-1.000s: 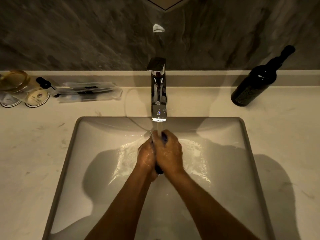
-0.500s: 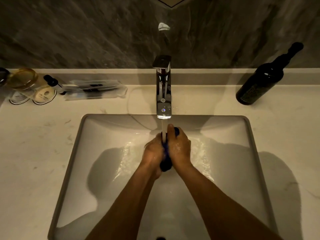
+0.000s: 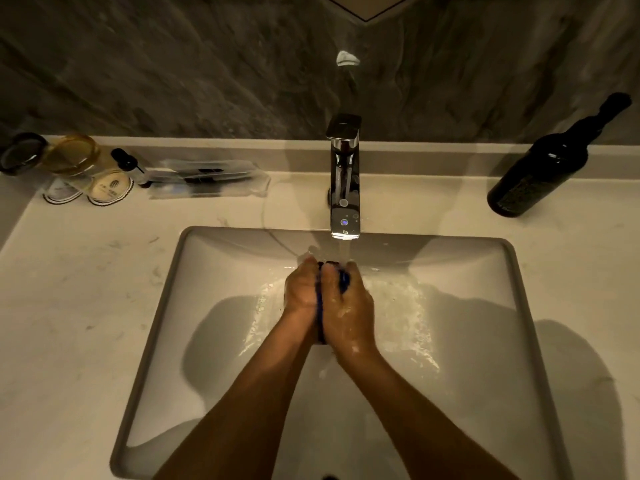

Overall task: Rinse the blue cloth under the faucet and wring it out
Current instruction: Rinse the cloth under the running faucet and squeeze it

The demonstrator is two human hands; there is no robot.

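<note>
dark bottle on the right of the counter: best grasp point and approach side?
Judging by its pose, grip the dark bottle around the wide lower body, coming from the sink side. It stands upright near the back ledge, so the wall blocks a rear approach. The narrow neck would give less control. Both hands are closed on the blue cloth anyway.

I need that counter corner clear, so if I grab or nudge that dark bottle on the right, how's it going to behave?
The dark bottle stands tall and narrow on the counter, so a push near its neck would probably tip it. It looks glossy like glass: likely fragile, heavy for its size, and slippery for a wet right hand.
</note>
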